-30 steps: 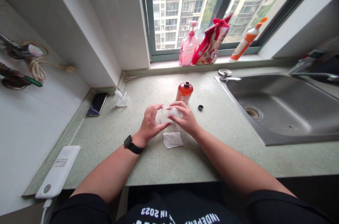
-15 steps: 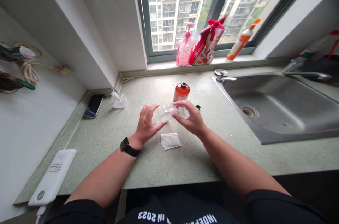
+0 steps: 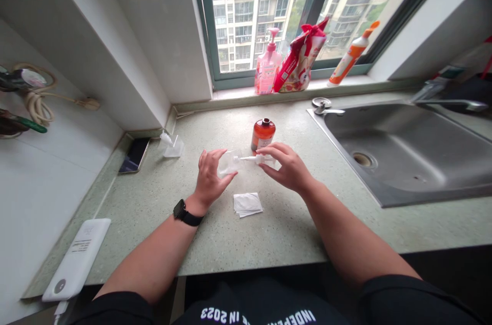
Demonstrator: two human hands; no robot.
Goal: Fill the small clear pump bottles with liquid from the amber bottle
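Observation:
My left hand (image 3: pixel 207 174) is closed around a small clear bottle (image 3: pixel 229 163), tipped on its side with its neck to the right. A white pump head (image 3: pixel 262 159) is between the thumb and fingers of my right hand (image 3: pixel 290 168). Its thin white stem points left to the mouth of the clear bottle; whether the end is still inside I cannot tell. Just behind my right fingers stands an uncapped amber bottle (image 3: pixel 263 133). White folded tissues (image 3: pixel 248 204) lie on the counter between my forearms.
Another small clear pump bottle (image 3: pixel 172 145) stands at the left, near a phone (image 3: pixel 134 155). A white power bank (image 3: pixel 77 259) lies at the front left. To the right is a steel sink (image 3: pixel 403 161). A pink pump bottle (image 3: pixel 267 69) and red bag (image 3: pixel 303 58) line the windowsill.
My right hand has moved slightly right with the pump head, and the stem now shows outside the clear bottle. My left hand has shifted a little left. The black cap is now hidden.

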